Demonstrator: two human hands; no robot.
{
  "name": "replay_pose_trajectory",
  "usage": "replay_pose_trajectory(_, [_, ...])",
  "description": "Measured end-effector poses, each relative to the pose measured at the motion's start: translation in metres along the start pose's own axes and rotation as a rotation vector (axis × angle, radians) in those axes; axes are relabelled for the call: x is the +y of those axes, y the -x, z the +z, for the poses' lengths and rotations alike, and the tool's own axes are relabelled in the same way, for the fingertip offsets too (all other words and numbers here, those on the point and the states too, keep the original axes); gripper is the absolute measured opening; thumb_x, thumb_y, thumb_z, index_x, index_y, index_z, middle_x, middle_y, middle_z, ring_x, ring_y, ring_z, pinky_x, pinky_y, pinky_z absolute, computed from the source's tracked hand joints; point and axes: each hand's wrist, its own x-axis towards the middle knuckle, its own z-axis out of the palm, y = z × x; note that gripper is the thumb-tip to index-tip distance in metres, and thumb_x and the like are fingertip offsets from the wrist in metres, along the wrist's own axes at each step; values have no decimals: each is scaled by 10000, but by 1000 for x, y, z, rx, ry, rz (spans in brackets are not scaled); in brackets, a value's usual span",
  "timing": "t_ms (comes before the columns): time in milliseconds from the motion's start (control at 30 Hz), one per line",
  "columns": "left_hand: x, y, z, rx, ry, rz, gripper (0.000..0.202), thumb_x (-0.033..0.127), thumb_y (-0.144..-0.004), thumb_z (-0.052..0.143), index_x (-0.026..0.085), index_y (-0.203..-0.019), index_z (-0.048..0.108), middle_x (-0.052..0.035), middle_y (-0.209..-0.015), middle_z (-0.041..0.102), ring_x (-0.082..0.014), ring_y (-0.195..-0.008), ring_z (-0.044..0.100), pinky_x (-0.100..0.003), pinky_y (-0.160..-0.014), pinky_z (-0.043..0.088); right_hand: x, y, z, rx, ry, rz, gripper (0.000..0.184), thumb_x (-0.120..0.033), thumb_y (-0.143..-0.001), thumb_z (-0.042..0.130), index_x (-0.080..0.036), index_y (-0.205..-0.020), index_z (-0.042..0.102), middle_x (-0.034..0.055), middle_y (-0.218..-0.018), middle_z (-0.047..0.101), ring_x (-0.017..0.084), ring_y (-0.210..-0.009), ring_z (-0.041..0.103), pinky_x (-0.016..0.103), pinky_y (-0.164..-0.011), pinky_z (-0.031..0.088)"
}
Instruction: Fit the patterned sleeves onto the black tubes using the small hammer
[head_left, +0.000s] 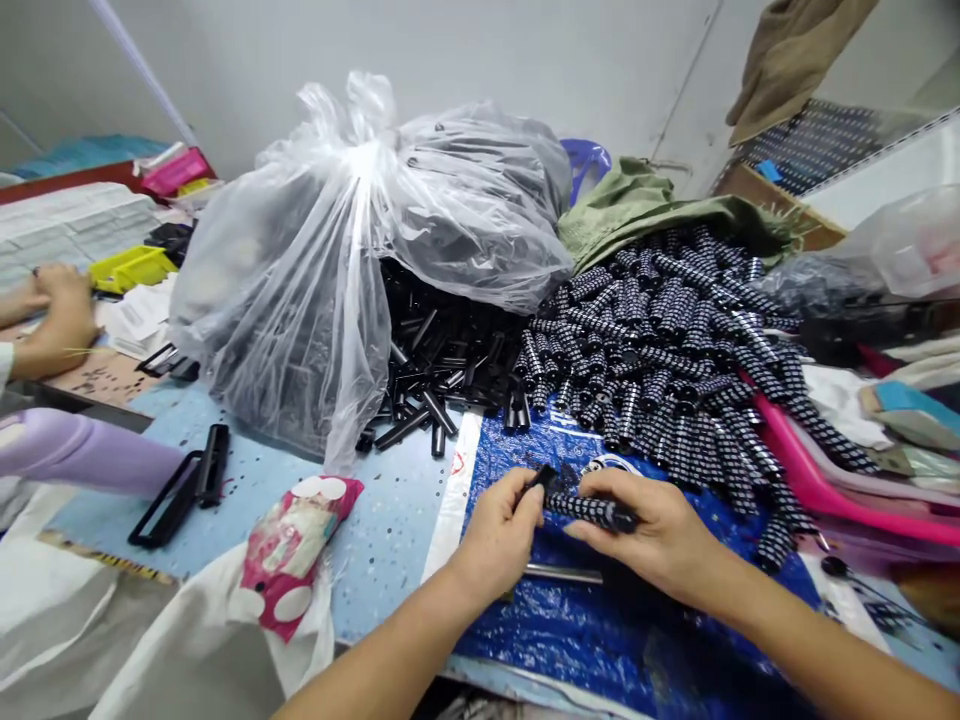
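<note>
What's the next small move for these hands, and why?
Probably line up the black piece with the dotted cylinder: the left hand pinches the piece tilted at one end, while the right hand steadies the cylinder near its other end. Can't tell whether they're joined.

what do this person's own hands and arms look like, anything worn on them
The left hand and right hand are bare, without gloves. The left forearm and right forearm show no sleeve, watch or bracelet where visible.
</note>
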Motion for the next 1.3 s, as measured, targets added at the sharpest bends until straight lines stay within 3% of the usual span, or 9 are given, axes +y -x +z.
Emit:
replay_pose_trajectory(233, [-3,27,-4,-44,59,-108,260,433,-935,465,176,-969,487,28,-749,573,-39,-403,414,-187,-404,280,-33,5,40,310,-1223,736,485,-668,-835,635,-208,-985,657,34,-868,629,154,-755,576,295,-711,506])
replay_pose_trajectory(367, [-3,35,-1,1,95,-106,277,447,-936,470,172,-966,474,28,-747,584,-32,-398,415,-180,-402,271,-48,1,42,351,-1368,883,500,-656,-810,676,-186,-974,627,-43,-629,477,65,-486,396,200,-481,356])
replay_pose_trajectory(500, [1,42,3,39,121,-89,273,450,-949,481,177,-935,471,36,-706,576,-34,-403,382,-189,-418,265,-54,5,42,367,-1286,816,533,-684,-850,607,-204,-1081,594,-74,-562,414,50,-410,297,189,-421,268])
replay_pose_trajectory(600, [5,43,12,76,86,-15,305,462,-930,562,171,-858,507,34,-688,553,-48,-481,410,-198,-496,341,-55,7,47,452,-1278,782,486,-642,-860,617,-198,-1057,611,-46,-601,486,73,-451,403,201,-443,361])
replay_pose_trajectory(800, [8,38,32,42,78,71,263,323,-751,782,151,-888,638,7,-775,572,-107,-689,478,-228,-659,415,-48,8,60,491,-1101,661,454,-576,-933,511,-178,-1079,674,129,-1136,690,256,-1003,680,358,-765,599])
replay_pose_trajectory(933, [9,42,23,57,81,11,257,360,-794,741,138,-864,634,19,-695,503,-96,-625,404,-225,-578,358,-36,22,52,336,-606,277,809,-629,-854,642,-226,-1508,389,146,-1553,390,315,-1419,405,428,-1047,506])
replay_pose_trajectory(1033, [9,48,12,39,132,-44,309,386,-764,778,140,-828,603,21,-708,479,-94,-640,405,-218,-584,360,-28,31,40,198,-150,-82,1123,-517,-743,809,-208,-1600,153,161,-1642,163,344,-1504,203,498,-1163,367])
replay_pose_trajectory(1133, [7,49,10,29,112,-45,378,500,-829,705,152,-790,565,35,-634,452,-85,-570,395,-217,-546,346,-25,34,33,152,53,-253,1003,-344,-820,773,-142,-1594,168,184,-1592,295,308,-1471,312,476,-1179,352])
replay_pose_trajectory(1300, [8,48,16,139,51,-34,545,637,-974,369,160,-770,536,14,-609,468,-97,-524,398,-241,-526,339,-38,34,33,241,91,-288,986,-303,-809,782,-97,-1580,203,210,-1540,370,327,-1416,403,487,-1143,415])
